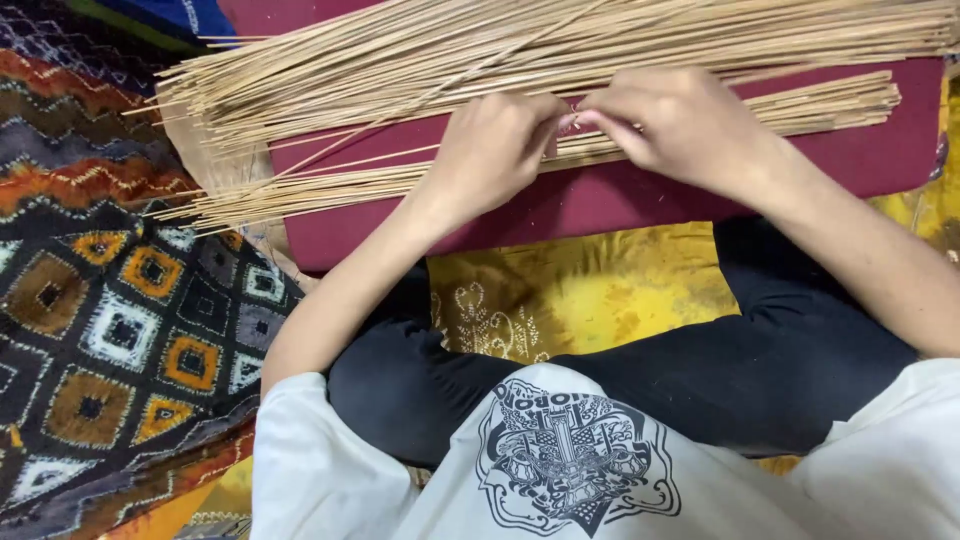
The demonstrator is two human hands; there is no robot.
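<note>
Even, bright indoor light; soft shadows, sharp focus.

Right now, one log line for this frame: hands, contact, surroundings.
left hand: pinching thin sticks | right hand: pinching same bundle, fingers meet left's | under: maroon board | larger stick pile behind | patterned cloth at left

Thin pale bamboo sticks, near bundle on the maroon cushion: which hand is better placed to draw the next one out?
Probably the right hand: its fingertips pinch at the near bundle of thin pale bamboo sticks, whose free ends lie on its side. The left hand rests curled over the same bundle on the maroon cushion.
</note>
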